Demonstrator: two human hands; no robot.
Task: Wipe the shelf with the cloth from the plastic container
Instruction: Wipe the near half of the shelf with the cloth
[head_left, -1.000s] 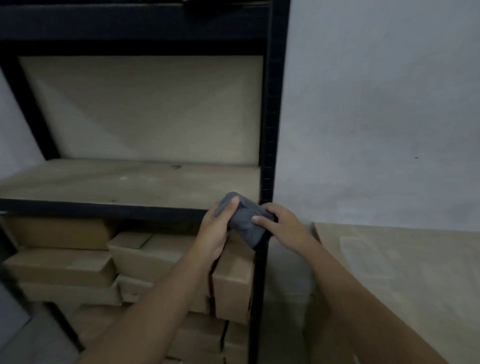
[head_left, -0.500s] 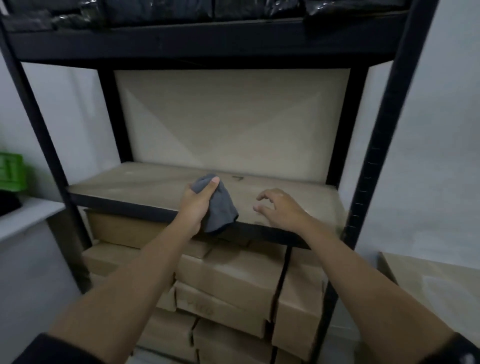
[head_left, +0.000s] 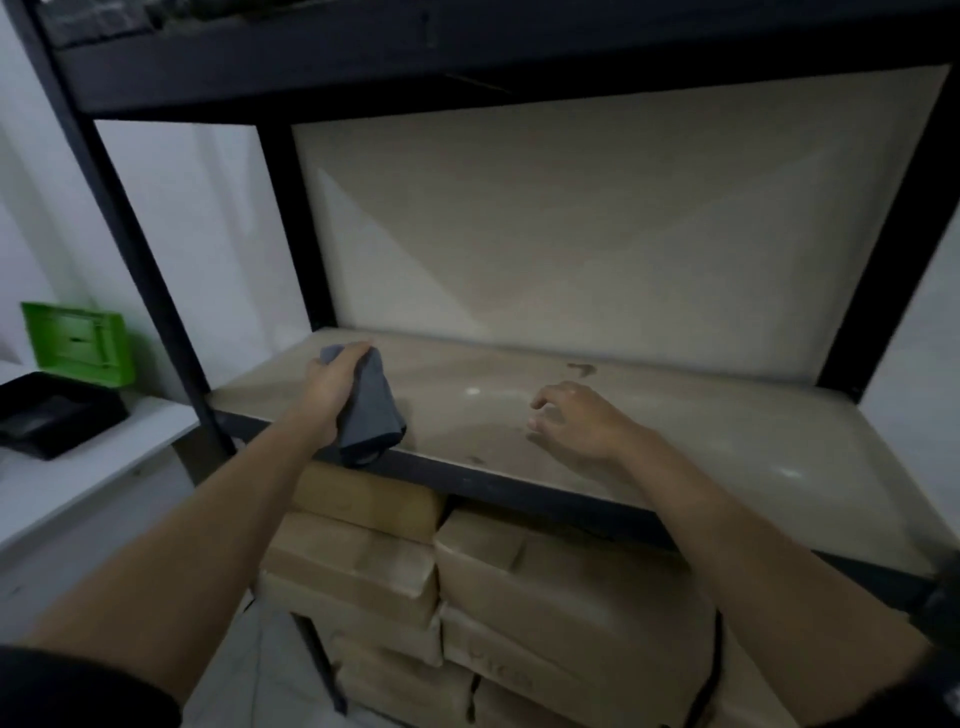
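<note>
The fingers of the left hand clench the grey cloth above the shelf at its left front edge. The right hand hovers over the shelf middle, fingers loosely curled, holding nothing.

head view, looking down, near shelf

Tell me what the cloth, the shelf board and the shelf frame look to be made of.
Cloth: soft grey fabric, matt; it droops and folds from the left hand. Shelf board: pale beige panel, probably pressed wood or laminate, with a faint sheen showing small light spots and a few dark marks. Shelf frame: thin black uprights and rails, likely painted metal; blur leaves that open.
</note>
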